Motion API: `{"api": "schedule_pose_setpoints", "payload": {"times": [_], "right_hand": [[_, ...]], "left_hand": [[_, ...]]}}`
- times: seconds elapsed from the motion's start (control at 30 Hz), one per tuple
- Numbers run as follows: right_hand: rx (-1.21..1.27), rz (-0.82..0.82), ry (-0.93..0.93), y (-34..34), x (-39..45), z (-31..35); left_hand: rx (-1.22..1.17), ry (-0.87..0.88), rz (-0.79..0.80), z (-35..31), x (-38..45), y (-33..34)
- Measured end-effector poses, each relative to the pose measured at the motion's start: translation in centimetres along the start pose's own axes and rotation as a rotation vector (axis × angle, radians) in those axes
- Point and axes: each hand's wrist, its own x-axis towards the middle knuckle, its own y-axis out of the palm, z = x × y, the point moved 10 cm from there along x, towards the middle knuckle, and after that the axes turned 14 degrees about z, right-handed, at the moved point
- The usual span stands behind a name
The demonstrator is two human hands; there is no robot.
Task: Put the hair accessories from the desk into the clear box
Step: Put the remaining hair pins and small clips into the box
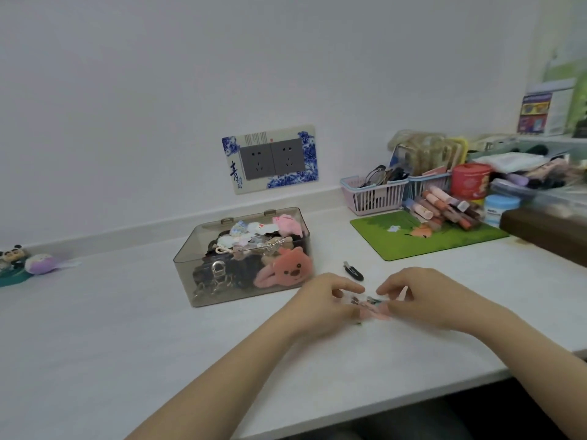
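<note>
Head cam view, going left to right: far left edge of the white desk (127, 344) has a couple small panda figures (12, 255) and a purple plush toy (41, 263) next to them. Then the clear box (244, 258), smoky tinted w/ lid shut, sitting mid-desk and stuffed w/ hair stuff, incl a pink bear-face plush clip (286, 271) pressed against the front right corner and some black bits w/ a metal buckle. On the wall behind it there's a double power outlet (270, 160) w/ a blue floral frame. Just right of the box a black hair clip (353, 270) lies by itself on the desk. Right below that, both hands meet: left hand (320, 306) and right hand (425, 300) are both pinched onto a small bunch of pink hair clips (373, 308) between them, low over the desk surface, so fingers are closed on the clips from each side. It's blurry tho, can't tell exactly how many clips. Further right, a green mat (422, 236) w/ a clear case of lipstick tubes (444, 204) on its back edge, a pink basket (374, 195) w/ glasses in it, a red tin (470, 181) and a blue-lidded jar (500, 208).
</note>
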Motion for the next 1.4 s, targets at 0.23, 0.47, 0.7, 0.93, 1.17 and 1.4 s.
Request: {"api": "schedule_pose_setpoints", "payload": {"times": [0.23,0.47,0.7,0.93,1.17,1.4], "right_hand": [[0.146,-0.136,-0.037,0.6,-0.3,-0.8],[0.226,-0.134,0.000,1.2,0.2,-1.4],[0.324,-0.119,-0.001,1.1,0.8,-1.3],[0.346,-0.064,-0.079,-0.3,2.6,0.8],[0.139,0.037,0.035,-2.9,5.4,0.7],[0.197,-0.043,0.143,-4.1,7.9,-2.0]], "left_hand": [[-0.116,-0.029,-0.004,0.5,2.3,0.1],[-0.162,-0.044,0.065,1.3,3.4,-0.2],[-0.244,0.025,-0.031,1.8,3.5,-0.9],[-0.403,0.155,-0.190,0.8,2.9,-3.4],[-0.374,0.107,-0.338,0.3,4.3,-5.4],[0.004,-0.085,-0.205,1.2,7.9,-3.4]]}}
